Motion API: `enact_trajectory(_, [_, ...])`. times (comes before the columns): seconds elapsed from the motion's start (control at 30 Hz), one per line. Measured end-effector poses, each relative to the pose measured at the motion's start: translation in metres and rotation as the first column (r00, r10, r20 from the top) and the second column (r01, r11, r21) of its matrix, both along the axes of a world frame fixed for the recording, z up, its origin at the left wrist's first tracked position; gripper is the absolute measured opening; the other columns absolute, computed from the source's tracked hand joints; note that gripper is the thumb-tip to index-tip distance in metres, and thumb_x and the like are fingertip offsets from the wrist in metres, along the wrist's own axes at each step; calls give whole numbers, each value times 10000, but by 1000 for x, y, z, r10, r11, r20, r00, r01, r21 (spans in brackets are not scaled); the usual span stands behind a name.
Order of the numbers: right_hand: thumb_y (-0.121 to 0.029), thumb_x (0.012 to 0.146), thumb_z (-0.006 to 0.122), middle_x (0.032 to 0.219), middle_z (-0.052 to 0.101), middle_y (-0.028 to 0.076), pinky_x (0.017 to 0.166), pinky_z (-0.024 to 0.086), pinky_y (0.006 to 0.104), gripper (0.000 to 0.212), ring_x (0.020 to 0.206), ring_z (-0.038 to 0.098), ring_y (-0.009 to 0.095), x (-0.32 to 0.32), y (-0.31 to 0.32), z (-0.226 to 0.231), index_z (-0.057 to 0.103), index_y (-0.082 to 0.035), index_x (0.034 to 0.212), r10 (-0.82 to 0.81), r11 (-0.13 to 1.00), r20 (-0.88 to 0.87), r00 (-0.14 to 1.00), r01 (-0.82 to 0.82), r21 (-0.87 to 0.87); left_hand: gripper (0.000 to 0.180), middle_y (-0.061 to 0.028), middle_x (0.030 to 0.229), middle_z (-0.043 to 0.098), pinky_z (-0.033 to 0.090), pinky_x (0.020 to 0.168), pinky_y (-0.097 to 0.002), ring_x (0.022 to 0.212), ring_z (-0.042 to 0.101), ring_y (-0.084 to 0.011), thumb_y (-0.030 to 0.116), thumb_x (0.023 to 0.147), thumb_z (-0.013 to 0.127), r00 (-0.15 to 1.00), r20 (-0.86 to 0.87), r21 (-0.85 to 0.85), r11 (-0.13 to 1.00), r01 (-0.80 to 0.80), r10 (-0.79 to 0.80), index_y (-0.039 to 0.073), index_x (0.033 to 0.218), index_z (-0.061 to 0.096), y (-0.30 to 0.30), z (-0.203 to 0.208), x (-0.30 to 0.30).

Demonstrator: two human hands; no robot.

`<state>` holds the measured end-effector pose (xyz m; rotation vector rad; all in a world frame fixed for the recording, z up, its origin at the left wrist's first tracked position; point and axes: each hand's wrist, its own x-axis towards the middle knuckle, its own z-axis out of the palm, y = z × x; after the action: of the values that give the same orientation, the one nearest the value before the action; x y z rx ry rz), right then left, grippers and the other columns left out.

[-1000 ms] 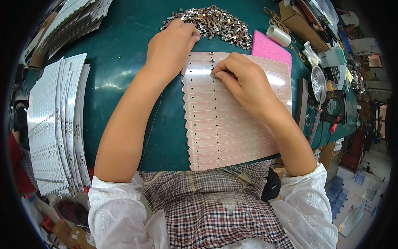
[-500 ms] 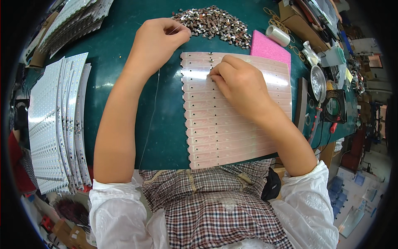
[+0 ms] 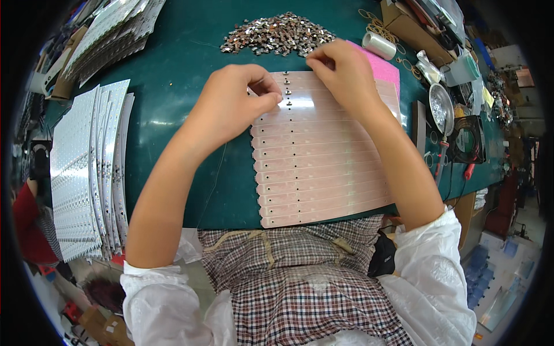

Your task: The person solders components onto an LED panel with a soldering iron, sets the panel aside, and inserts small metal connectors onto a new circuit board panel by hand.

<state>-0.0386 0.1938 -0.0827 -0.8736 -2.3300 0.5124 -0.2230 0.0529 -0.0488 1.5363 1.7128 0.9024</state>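
Observation:
A pinkish panel (image 3: 334, 173) of joined strips with scalloped left ends and small dark holes lies on the green table in front of me. Near its top edge, several small metal pieces (image 3: 288, 92) stand in a column along the holes. My left hand (image 3: 239, 95) is over the panel's upper left corner, thumb and finger pinched beside the lowest of these pieces; whatever they grip is hidden. Above the panel's top edge, my right hand (image 3: 349, 72) has its fingertips pinched close to a heap of small metal pieces (image 3: 277, 34). I cannot make out anything in them.
White dotted boards (image 3: 89, 167) stand stacked on the left, with more boards (image 3: 115, 37) behind. A pink foam sheet (image 3: 384, 69), a clear film roll (image 3: 379, 45), rubber bands (image 3: 375, 23), a metal strainer (image 3: 440, 109) and a black fan (image 3: 467, 138) sit on the right.
My left hand has moved from the heap down to the panel's column of pieces. My right hand has gone from the panel up toward the heap. More metal pieces now show along the column.

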Motion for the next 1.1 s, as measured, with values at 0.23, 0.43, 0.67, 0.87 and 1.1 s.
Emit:
enact_trajectory(0.23, [-171, 847, 726, 884, 627, 99, 725, 526, 391, 126, 830, 666, 284, -29, 23, -20, 689, -55, 882, -63, 964, 133, 989, 26, 264, 156, -55, 828, 686, 465, 624, -262, 693, 562, -98, 122, 867, 727, 999, 2, 67, 997, -34, 34, -24, 920, 726, -8, -24, 19])
enact_trajectory(0.43, [-150, 797, 690, 856, 679, 137, 725, 540, 449, 130, 811, 670, 340, -25, 18, -11, 671, -28, 838, -57, 987, 46, 997, 50, 150, 151, -86, 871, 684, 500, 670, -293, 746, 615, -150, 114, 872, 721, 997, -71, 60, 998, -27, 31, -26, 928, 720, -8, -25, 21])
enact_trajectory(0.67, [-86, 862, 707, 931, 733, 102, 769, 555, 303, 162, 809, 700, 182, -6, 19, -10, 721, -14, 1007, -93, 996, -59, 994, 93, -2, 117, -114, 874, 682, 531, 695, -337, 787, 653, -231, 95, 854, 722, 967, -254, 121, 992, 28, 4, -14, 894, 711, -6, -19, 27])
enact_trajectory(0.87, [-76, 921, 687, 936, 732, 66, 787, 550, 254, 187, 839, 686, 118, 10, 6, 2, 735, -17, 1092, -91, 959, -123, 988, 54, -280, 83, -103, 874, 677, 541, 676, -353, 743, 663, -262, 92, 836, 723, 921, -388, 214, 975, 51, 37, 16, 866, 705, -10, -24, 31])
enact_trajectory(1.1, [-65, 926, 693, 924, 719, 58, 779, 548, 223, 191, 822, 673, 99, 29, -18, 12, 725, 14, 1097, -39, 896, -122, 992, -20, -443, 82, -88, 846, 653, 535, 656, -391, 745, 665, -298, 139, 842, 717, 778, -627, 198, 974, 110, 40, 59, 838, 700, -10, -29, 40])
